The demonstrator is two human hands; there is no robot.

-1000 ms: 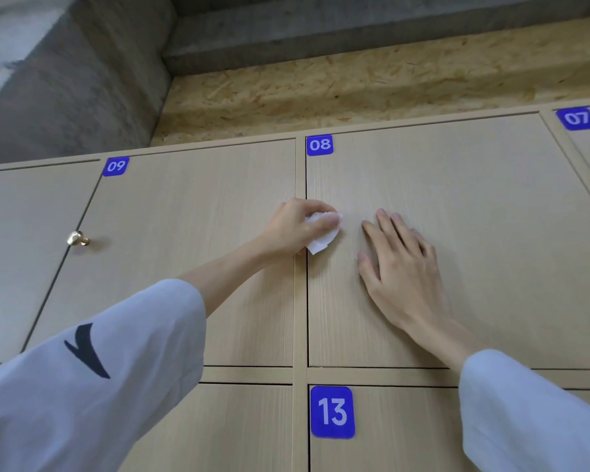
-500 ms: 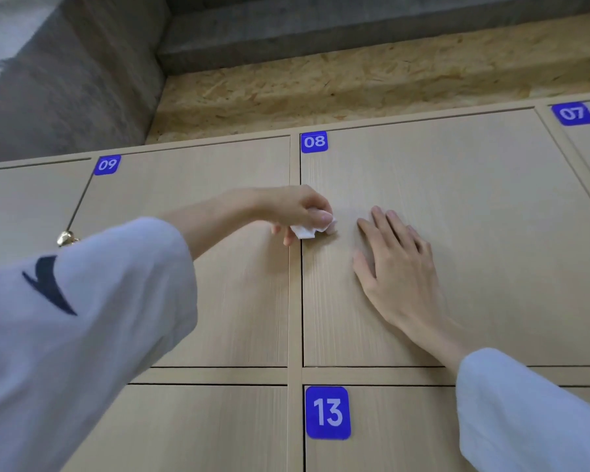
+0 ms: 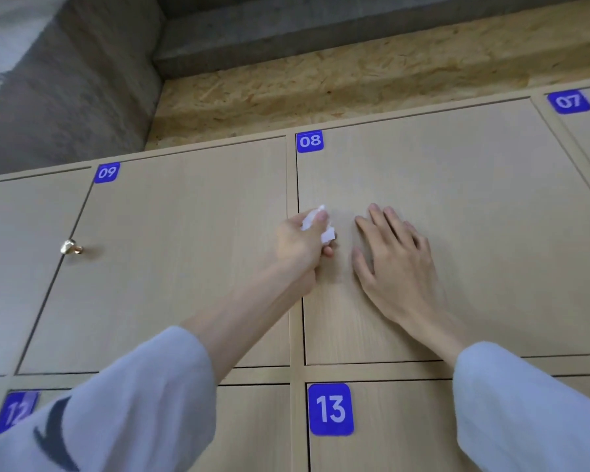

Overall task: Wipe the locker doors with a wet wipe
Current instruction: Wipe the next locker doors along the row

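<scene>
Crumpled white wet wipe (image 3: 315,223), soft and bunched, pinched in curled fingers of left hand (image 3: 300,243) against left edge of pale wood-grain door 08 (image 3: 457,206). At 3 o'clock of it, right hand (image 3: 394,264) flat, fingers straight, pressing same door. At 9 o'clock, rounded brass knob (image 3: 70,247).

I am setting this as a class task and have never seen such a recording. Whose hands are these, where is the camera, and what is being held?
The camera sits on a person's head, looking forward and down at their own two hands. There is no machine. The surface is a wall of pale wooden locker doors with blue number labels. The left hand grips a crumpled white wet wipe at the left edge of door 08. The right hand lies flat and open on that same door. Door 09 is beside it, left.
</scene>
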